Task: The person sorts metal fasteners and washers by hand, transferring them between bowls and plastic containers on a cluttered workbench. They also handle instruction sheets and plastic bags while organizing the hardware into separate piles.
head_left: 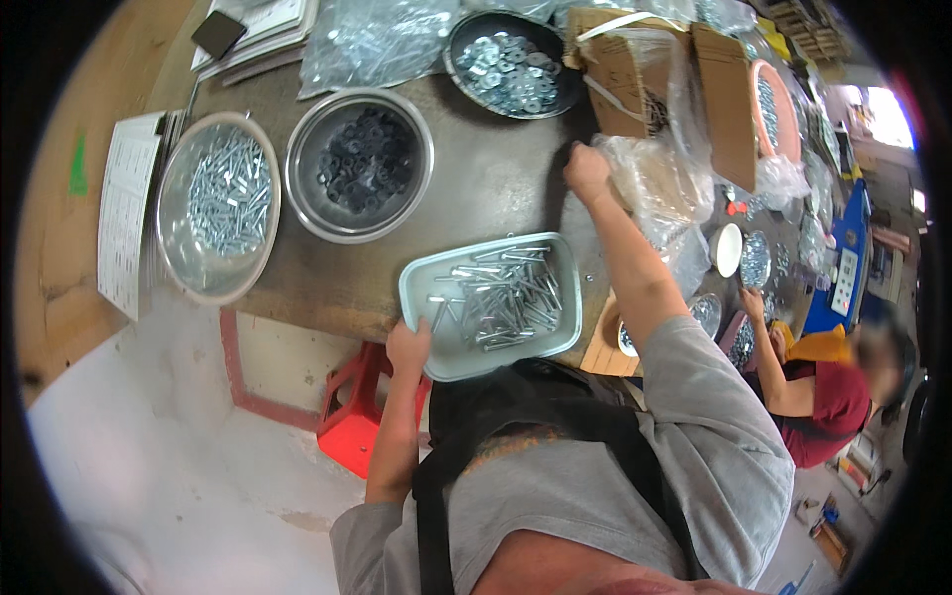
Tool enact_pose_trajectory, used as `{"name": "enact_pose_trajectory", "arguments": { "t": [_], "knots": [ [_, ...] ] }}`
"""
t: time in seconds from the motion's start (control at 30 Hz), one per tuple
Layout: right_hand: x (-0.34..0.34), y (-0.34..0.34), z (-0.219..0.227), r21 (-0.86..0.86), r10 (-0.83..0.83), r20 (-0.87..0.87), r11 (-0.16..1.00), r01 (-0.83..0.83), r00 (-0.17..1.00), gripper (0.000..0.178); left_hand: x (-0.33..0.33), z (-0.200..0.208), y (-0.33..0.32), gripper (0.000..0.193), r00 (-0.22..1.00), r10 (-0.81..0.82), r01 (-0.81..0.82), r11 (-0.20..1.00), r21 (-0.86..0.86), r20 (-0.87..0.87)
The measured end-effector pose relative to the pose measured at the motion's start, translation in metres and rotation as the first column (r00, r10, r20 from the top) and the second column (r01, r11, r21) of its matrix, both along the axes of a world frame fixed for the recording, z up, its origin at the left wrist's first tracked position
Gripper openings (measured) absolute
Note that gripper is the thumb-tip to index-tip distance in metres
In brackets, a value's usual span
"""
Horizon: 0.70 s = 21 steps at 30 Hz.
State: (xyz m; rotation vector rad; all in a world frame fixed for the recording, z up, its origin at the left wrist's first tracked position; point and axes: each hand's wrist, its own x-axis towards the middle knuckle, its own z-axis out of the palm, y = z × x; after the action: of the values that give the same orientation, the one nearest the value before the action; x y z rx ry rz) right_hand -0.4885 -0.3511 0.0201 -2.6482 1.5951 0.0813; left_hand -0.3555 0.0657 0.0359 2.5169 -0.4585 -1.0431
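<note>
My left hand [408,348] is closed on the near left corner of a pale green plastic tray [415,281], its thumb over the rim. Inside the tray lies a loose heap of long silver screws or bolts [516,299]. My right hand [588,173] is stretched forward over the table, beside an open cardboard box [617,84] and crumpled clear plastic. Its fingers are curled closed; what they hold, if anything, is hidden. Ahead of the tray stands a steel bowl [421,203] of dark nuts or washers, and left of that a bowl [171,263] of silver bolts.
A dark bowl [458,81] of flat washers and clear bags [372,45] of hardware stand at the back. Stacked papers [127,213] lean at the left. Below the table is a red stool [347,426]. At the right, a co-worker in a dark red shirt [818,421] handles small parts.
</note>
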Motion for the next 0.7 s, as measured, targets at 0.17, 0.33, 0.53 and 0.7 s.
{"name": "enact_pose_trajectory", "arguments": {
  "t": [0.17, 0.33, 0.53, 0.7],
  "knots": [
    [-0.027, 0.018, 0.004, 0.15, -0.018, 0.272, 0.988, -0.024, 0.962, 0.014, -0.001, 0.001, 0.0, 0.038, 1.0, -0.019, 0.02, 1.0, -0.013, 0.025],
    [-0.048, 0.037, 0.008, 0.539, -0.315, 0.505, 0.842, -0.008, 0.804, 0.018, -0.001, 0.0, 0.001, 0.037, 0.995, -0.05, 0.054, 0.997, -0.046, 0.084],
    [-0.066, 0.03, 0.083, 0.773, -0.724, 0.627, 0.624, -0.115, 0.288, 0.023, -0.002, -0.001, 0.0, 0.036, 0.998, -0.014, 0.019, 0.997, -0.079, 0.063],
    [-0.072, -0.01, 0.148, -0.274, 0.178, 0.783, 0.959, 0.073, 0.597, 0.032, 0.0, -0.009, 0.007, 0.039, 0.998, -0.049, 0.047, 0.996, -0.071, -0.025]
  ]
}}
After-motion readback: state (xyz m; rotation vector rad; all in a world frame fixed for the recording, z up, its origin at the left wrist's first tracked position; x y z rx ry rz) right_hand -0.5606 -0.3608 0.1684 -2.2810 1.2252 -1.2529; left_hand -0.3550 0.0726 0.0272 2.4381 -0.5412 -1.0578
